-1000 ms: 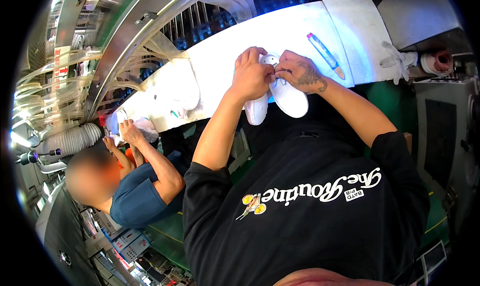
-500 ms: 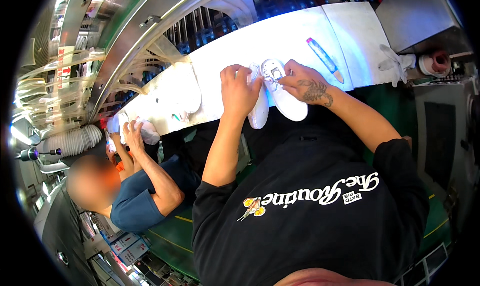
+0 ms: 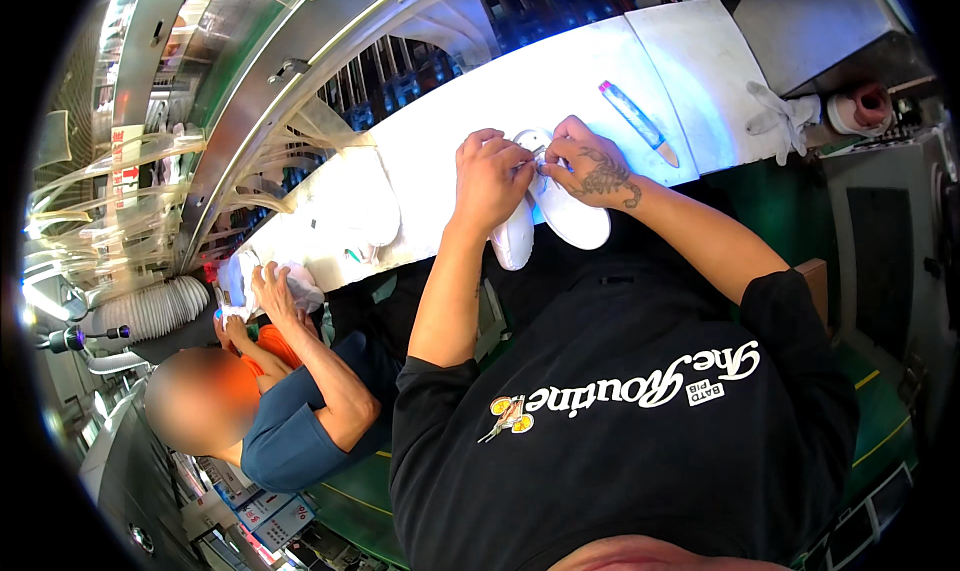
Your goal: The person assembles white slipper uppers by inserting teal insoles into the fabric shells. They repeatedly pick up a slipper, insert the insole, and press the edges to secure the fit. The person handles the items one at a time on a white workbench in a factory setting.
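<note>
Two white shoes lie side by side on the white work table, toes toward me and jutting past its near edge. My left hand (image 3: 490,179) reaches across the left shoe (image 3: 513,239) and covers much of it. Its fingertips pinch at the lacing of the right shoe (image 3: 578,221). From the other side, my right hand (image 3: 590,163) is closed at the same spot, thumb and fingers on the shoelace (image 3: 541,163). Both sets of fingertips almost meet there, and they hide most of the lace.
A blue tool (image 3: 638,121) with a pink end and tan pointed tip lies right of the shoes on the table (image 3: 440,101). Farther right are a white glove (image 3: 785,121) and a tub (image 3: 860,111). At left a co-worker (image 3: 320,391) handles white pieces. Metal machinery borders the far side.
My left hand has shifted right, off the left shoe's opening and over to the right shoe's lacing. My right hand stays by the laces. The left shoe's toe sits slightly lower in view.
</note>
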Available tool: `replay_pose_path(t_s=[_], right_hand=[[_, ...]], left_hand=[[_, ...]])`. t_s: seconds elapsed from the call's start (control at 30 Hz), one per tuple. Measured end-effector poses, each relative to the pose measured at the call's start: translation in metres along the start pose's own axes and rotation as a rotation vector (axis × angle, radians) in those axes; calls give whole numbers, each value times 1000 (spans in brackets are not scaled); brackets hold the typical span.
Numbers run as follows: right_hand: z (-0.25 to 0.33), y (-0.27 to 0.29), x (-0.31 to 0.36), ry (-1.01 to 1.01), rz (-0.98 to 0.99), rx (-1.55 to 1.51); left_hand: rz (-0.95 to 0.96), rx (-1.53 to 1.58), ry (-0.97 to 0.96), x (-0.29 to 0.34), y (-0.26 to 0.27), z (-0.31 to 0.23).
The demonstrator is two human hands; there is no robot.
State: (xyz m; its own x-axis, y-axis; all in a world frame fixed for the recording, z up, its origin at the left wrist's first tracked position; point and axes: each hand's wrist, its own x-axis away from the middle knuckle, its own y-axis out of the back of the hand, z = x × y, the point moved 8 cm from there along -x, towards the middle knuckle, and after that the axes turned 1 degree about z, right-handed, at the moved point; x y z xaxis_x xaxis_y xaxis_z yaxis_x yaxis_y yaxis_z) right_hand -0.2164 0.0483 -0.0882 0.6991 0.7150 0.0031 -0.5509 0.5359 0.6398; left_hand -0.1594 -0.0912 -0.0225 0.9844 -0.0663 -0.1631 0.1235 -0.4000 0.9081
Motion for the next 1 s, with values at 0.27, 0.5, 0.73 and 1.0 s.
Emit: replay_pose_path(t_s=[0.27, 0.5, 0.73, 1.0], right_hand=[[-9, 1, 5, 106, 34, -129], [-4, 2, 7, 129, 48, -142], [-1, -2, 8, 126, 83, -102], [0, -1, 9, 167, 56, -134]], left_hand=[[121, 5, -26, 0, -3, 0], [193, 33, -86, 2, -2, -6], [107, 45, -28, 7, 5, -10], [176, 47, 70, 8, -6, -3]])
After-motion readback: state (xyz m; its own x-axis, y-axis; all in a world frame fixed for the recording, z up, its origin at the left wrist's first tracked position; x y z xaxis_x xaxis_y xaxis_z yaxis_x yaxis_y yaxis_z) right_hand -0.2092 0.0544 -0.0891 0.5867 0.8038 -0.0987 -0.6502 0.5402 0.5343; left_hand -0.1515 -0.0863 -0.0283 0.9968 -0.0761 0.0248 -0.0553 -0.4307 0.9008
